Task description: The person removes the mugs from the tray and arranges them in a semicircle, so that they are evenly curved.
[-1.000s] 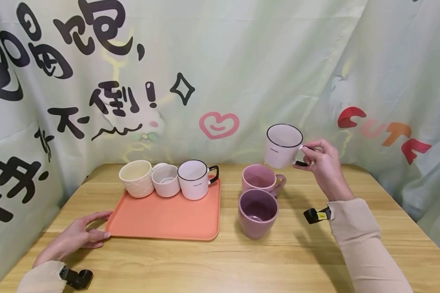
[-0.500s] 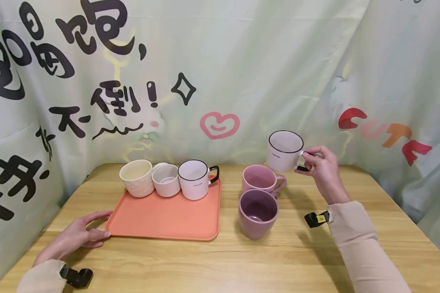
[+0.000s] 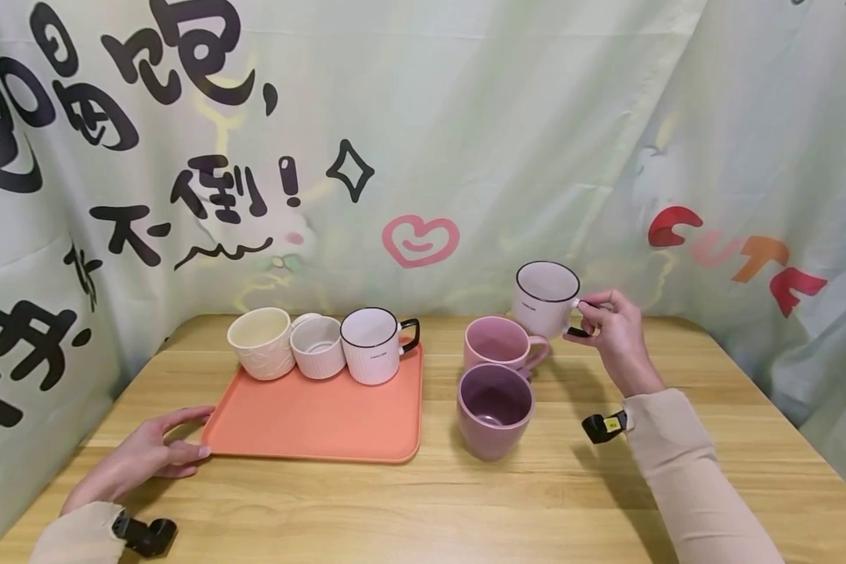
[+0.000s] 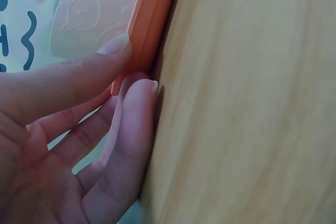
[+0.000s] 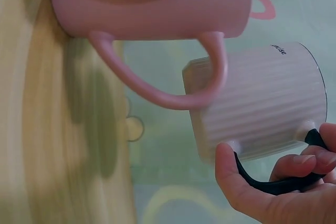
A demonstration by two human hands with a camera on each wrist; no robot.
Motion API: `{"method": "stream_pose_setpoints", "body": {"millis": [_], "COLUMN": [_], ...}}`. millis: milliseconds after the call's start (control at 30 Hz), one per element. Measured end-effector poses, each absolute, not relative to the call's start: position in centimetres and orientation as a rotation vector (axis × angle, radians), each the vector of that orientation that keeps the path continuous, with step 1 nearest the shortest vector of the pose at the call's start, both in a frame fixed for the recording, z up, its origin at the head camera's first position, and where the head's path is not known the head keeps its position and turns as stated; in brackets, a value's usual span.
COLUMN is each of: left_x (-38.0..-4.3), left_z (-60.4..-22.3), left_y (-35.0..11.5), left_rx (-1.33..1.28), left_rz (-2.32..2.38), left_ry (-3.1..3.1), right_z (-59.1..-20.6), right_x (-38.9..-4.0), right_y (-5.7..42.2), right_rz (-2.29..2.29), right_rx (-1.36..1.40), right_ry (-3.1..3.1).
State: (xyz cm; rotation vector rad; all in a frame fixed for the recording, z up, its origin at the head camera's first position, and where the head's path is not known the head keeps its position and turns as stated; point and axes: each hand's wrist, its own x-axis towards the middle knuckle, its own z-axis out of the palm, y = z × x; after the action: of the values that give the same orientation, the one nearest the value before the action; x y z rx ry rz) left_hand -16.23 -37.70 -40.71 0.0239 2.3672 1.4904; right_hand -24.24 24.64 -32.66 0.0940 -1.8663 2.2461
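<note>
My right hand (image 3: 615, 335) grips the black handle of a white mug (image 3: 544, 307) with a dark rim, held upright in the air behind the pink mug (image 3: 492, 335). In the right wrist view, the ribbed wall of the white mug (image 5: 257, 100) shows behind the pink mug's handle. My left hand (image 3: 144, 452) pinches the near left corner of an orange tray (image 3: 310, 431) between thumb and fingers. Along the tray's back stand a cream cup (image 3: 262, 352), a small ribbed white cup (image 3: 317, 356) and a second white mug (image 3: 371, 352) with a black handle.
A purple mug (image 3: 495, 427) stands in front of the pink one, overlapping it in the head view. The wooden table (image 3: 366, 517) ends at a printed curtain (image 3: 493, 141) behind and along the sides.
My right hand has lowered the white mug toward the table behind the pink mug. The left hand and the tray have stayed in place.
</note>
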Motion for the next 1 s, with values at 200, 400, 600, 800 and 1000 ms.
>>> {"method": "stream_pose_setpoints", "body": {"millis": [200, 400, 600, 800, 1000], "left_x": [-16.3, -16.3, -16.4, -16.4, -16.3], "left_z": [-40.7, -40.7, -40.7, -40.8, -40.7], "left_y": [-37.6, -37.6, -37.7, -37.9, -37.7], "left_rx": [0.007, 0.004, 0.055, 0.068, 0.018], "left_rz": [1.475, 1.469, 1.493, 1.503, 1.469], "left_ry": [2.371, 2.38, 2.364, 2.355, 2.378], "right_z": [-33.3, -33.9, -34.6, -35.5, -36.4], "right_x": [-24.4, -24.6, -24.7, -25.0, -25.4], "right_y": [24.8, 24.9, 25.1, 25.1, 24.9], "right_rz": [2.253, 2.262, 2.259, 2.253, 2.283], "right_rx": [0.047, 0.002, -0.054, -0.092, -0.117], "right_ry": [-1.881, -1.899, -1.931, -1.991, -2.065]}}
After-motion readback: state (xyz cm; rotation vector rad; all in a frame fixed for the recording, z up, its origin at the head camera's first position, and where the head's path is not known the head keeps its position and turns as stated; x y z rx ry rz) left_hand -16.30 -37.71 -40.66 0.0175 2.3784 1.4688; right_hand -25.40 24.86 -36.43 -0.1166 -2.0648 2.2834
